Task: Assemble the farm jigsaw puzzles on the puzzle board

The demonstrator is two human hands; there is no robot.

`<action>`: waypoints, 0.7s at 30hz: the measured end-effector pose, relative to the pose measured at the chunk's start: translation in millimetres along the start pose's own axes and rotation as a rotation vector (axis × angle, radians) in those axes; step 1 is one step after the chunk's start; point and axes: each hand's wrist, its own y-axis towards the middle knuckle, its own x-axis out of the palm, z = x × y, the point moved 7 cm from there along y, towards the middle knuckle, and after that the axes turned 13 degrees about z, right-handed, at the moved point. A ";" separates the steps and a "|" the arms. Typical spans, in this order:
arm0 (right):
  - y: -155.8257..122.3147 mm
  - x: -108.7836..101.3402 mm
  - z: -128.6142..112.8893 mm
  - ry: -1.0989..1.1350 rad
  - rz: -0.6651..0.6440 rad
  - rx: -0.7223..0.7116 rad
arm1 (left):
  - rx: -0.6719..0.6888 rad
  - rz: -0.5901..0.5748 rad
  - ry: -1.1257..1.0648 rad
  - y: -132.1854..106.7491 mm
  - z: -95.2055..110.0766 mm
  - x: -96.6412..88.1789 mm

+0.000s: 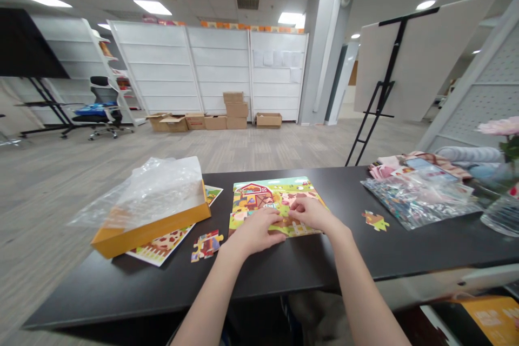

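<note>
A colourful farm jigsaw puzzle [255, 197] with a red barn and a cow lies on the black table, mostly assembled. My left hand [261, 231] rests flat over its lower middle, fingers stretched out and nothing in them. At the puzzle's right half, my right hand [311, 213] has thumb and fingers pinched on a puzzle piece, which is largely hidden by the fingertips. Left of the puzzle are loose puzzle pieces [206, 245] in red, yellow and blue. Further right, a brown and green puzzle piece [375, 220] lies apart.
A yellow box [158, 230] holding clear plastic wrapping [162, 189] sits at the left, partly over a farm picture sheet [164, 246]. At the right are a plastic bag of small pieces [417, 203], folded cloths and a glass vase [503, 213]. The black table's [279, 275] front edge is near me.
</note>
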 end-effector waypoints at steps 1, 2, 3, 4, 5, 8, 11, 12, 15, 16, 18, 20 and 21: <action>0.1 0.2 0.5 -0.004 0.003 -0.001 | -0.002 0.002 -0.005 -0.2 -0.2 -0.4; 0.2 0.4 0.9 -0.007 0.004 -0.001 | -0.004 0.006 -0.010 -0.4 -0.6 -0.8; 0.4 0.8 1.0 -0.009 0.003 0.000 | -0.004 0.010 -0.015 -0.7 -1.0 -0.9; 0.6 1.0 1.0 -0.010 0.001 0.000 | -0.003 0.014 -0.021 -1.0 -1.4 -0.6; 0.9 1.2 0.7 -0.011 -0.003 0.002 | -0.002 0.018 -0.027 -1.3 -1.9 0.2; 2.2 0.4 -0.7 -0.020 -0.007 -0.004 | -0.006 0.013 -0.037 -1.9 -2.8 3.9; 4.6 1.3 -1.8 -0.015 -0.029 -0.027 | -0.040 -0.004 -0.042 -3.7 -2.6 -1.7; 5.6 1.7 -2.0 -0.003 -0.032 -0.036 | -0.063 -0.007 -0.046 -5.7 -2.9 -8.4; 9.1 0.6 -2.1 0.037 -0.002 -0.051 | -0.223 0.012 -0.041 -20.8 -13.6 -44.7; 9.9 -0.2 -2.2 0.045 0.011 -0.050 | -0.318 0.010 -0.013 -30.6 -22.5 -59.1; 10.6 -1.6 -3.5 0.056 0.022 -0.049 | -0.466 -0.044 0.098 -55.5 -42.1 -84.2; 10.7 -3.4 -5.6 0.068 0.028 -0.053 | -0.564 -0.095 0.200 -81.8 -62.1 -102.7; 10.7 -4.2 -6.4 0.078 0.031 -0.054 | -0.591 -0.107 0.238 -93.1 -71.0 -108.7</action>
